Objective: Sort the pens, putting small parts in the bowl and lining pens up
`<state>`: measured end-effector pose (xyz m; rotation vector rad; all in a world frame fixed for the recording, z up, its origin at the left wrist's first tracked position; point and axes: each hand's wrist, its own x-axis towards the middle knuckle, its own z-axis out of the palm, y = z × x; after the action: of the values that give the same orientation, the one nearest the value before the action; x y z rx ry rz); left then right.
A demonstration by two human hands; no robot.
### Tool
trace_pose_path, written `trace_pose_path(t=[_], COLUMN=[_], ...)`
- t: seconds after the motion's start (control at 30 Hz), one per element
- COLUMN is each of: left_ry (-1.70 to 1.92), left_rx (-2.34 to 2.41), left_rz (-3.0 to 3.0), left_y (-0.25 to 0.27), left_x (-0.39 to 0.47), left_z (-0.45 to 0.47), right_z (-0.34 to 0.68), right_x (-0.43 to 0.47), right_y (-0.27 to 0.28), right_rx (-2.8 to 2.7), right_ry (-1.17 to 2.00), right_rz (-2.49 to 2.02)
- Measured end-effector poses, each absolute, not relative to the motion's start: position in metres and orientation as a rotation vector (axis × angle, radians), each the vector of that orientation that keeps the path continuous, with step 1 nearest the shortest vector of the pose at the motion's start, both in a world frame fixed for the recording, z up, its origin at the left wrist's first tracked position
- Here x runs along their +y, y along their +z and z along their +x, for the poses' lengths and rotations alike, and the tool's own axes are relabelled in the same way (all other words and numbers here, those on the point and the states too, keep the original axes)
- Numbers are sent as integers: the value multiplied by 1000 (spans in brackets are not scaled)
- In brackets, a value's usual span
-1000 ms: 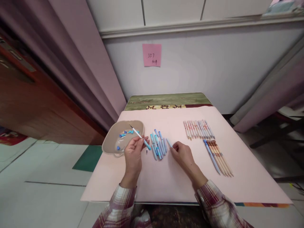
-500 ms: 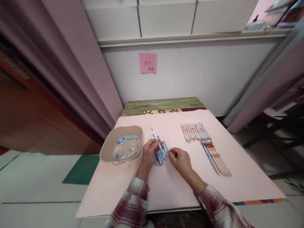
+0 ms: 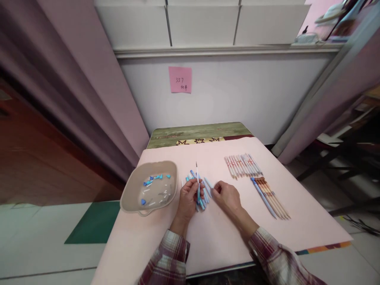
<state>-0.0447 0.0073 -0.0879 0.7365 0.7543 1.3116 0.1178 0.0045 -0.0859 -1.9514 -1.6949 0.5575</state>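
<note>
My left hand (image 3: 187, 196) is closed around a slim gel pen body (image 3: 198, 181), light blue below. Its white refill with a dark tip sticks up, nearly upright. My right hand (image 3: 228, 196) is closed, with its fingertips pinching the lower end of a pale blue pen barrel (image 3: 208, 182). Under and beside my left hand lies a loose heap of blue pen parts (image 3: 207, 190), partly hidden by the fingers. To the left, a beige plastic basin (image 3: 129, 194) holds small blue caps (image 3: 143, 202) and several short clear and white pieces.
On the right of the pink-covered table (image 3: 237, 245) lies a row of patterned pens (image 3: 242, 166). Below it are several cream and brown pens (image 3: 271, 198) beside one blue pen (image 3: 263, 198). A pink note (image 3: 180, 79) is stuck on the wall behind.
The pen body in my left hand has turned from leaning left to nearly upright. My right hand keeps its barrel close by. The whole view has shifted slightly.
</note>
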Motion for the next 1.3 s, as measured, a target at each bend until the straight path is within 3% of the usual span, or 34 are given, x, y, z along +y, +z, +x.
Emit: trace_pose_path(t=[0.3,0.47,1.3], left_ry=[1287,1286,1218], left_rx=[823,859,852], left_rz=[802,797,939], left_y=[-88,-89,-85], left_x=[5,4,2], left_z=[-43,-44,-42], right_z=[161,160,142], right_x=[31,43,42], right_y=[-7,34,32], right_rx=[-1188,-1185,-1357], right_ry=[991,999,981], right_rz=[-1258,-1165,-1268])
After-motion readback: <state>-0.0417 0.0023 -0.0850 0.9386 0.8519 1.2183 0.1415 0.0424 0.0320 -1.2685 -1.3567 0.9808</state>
